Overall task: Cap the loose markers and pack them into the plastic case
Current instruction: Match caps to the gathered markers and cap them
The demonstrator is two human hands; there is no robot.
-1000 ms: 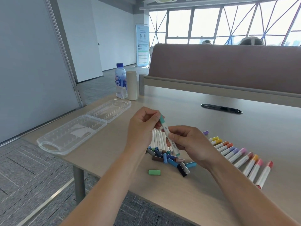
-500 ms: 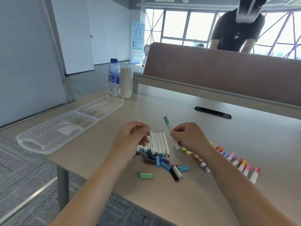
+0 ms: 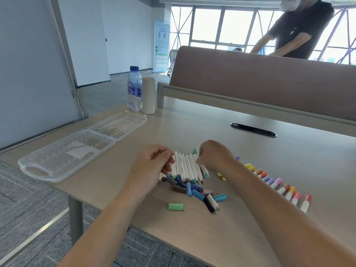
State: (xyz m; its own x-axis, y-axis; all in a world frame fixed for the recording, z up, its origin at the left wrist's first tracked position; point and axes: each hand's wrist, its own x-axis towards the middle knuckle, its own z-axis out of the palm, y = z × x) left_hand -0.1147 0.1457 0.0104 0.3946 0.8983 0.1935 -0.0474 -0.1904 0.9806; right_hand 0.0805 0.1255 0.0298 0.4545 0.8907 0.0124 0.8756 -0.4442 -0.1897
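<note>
Flanking markers (image 3: pixel 185 167), hands (image 3: pixel 152 166) (image 3: pixel 213 156); case (image 3: pixel 57 157) well left.

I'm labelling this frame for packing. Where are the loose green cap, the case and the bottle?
green cap (image 3: pixel 175 207), head view, middle of its side.
case (image 3: pixel 57 158), head view, bare floor of its near half.
bottle (image 3: pixel 134 89), head view, its label.

The right hand (image 3: pixel 213 157) has brought the teal marker (image 3: pixel 205 172) down from mid-air to the right end of the row (image 3: pixel 185 168) on the table. The left hand (image 3: pixel 154 166), which let go of it, now reaches the row's left end. A person (image 3: pixel 296 29) has risen behind the partition.
</note>
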